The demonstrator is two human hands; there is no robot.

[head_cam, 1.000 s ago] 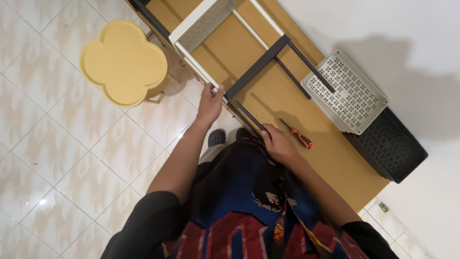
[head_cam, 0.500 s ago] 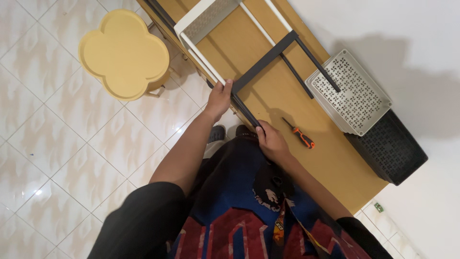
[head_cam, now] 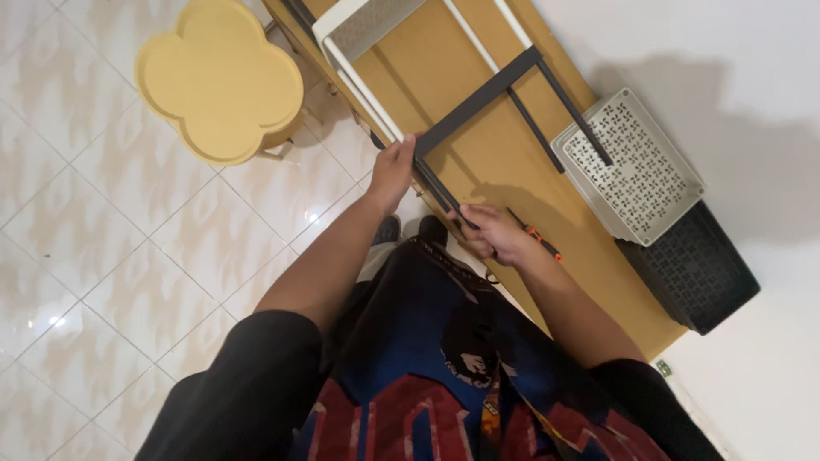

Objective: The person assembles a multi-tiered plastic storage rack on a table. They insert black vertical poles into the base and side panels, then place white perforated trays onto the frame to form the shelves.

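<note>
A dark metal frame [head_cam: 481, 101] of thin bars lies on a long wooden table [head_cam: 444, 60]. My left hand [head_cam: 392, 170] grips the frame's near bar close to its corner at the table's edge. My right hand [head_cam: 493, 231] is closed around the end of that same bar, nearer my body. An orange-handled screwdriver [head_cam: 541, 241] lies on the table just beside my right hand. Along the table's left side sits a white metal frame [head_cam: 369, 72] with a mesh shelf [head_cam: 369, 21] at its far end.
A white perforated tray [head_cam: 629, 168] and a black perforated basket [head_cam: 694, 269] sit at the table's right end. A yellow clover-shaped stool [head_cam: 220, 78] stands on the tiled floor [head_cam: 111, 256] left of the table. A white wall [head_cam: 735, 77] runs behind.
My left hand has slid along the dark bar toward the frame's corner. My right hand has shifted to close on the bar's near end. The view has tilted a little.
</note>
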